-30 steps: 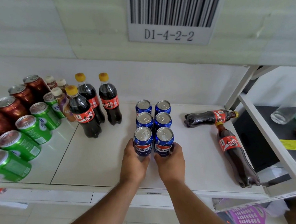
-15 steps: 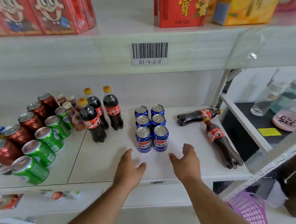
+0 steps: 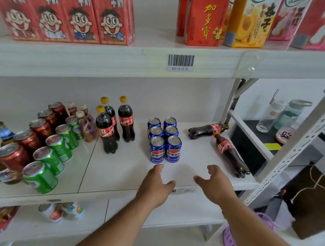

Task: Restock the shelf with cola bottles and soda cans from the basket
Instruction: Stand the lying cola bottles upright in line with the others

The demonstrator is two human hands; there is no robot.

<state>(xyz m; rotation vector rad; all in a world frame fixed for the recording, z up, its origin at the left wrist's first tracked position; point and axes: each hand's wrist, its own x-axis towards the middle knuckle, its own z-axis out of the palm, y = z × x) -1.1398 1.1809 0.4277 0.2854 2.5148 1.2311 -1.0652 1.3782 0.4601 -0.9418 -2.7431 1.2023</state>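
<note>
Both hands empty w/ fingers spread, left hand (image 3: 155,185) & right hand (image 3: 216,183) just in front of the blue cans (image 3: 164,140) on the shelf (image 3: 120,173); next, prob stand the two lying cola bottles (image 3: 230,153) upright, gripping mid-body; basket (image 3: 230,241) mostly cut off, contents unseen

Two bare forearms enter from about six o'clock, each ending in a bare hand. No sleeve, glove, watch, bracelet or ring shows on either. The left hand (image 3: 155,187) has short nails and shows its back, with the thumb set off toward three o'clock. The right hand (image 3: 216,184) also shows its back, thumb toward nine o'clock.
</note>
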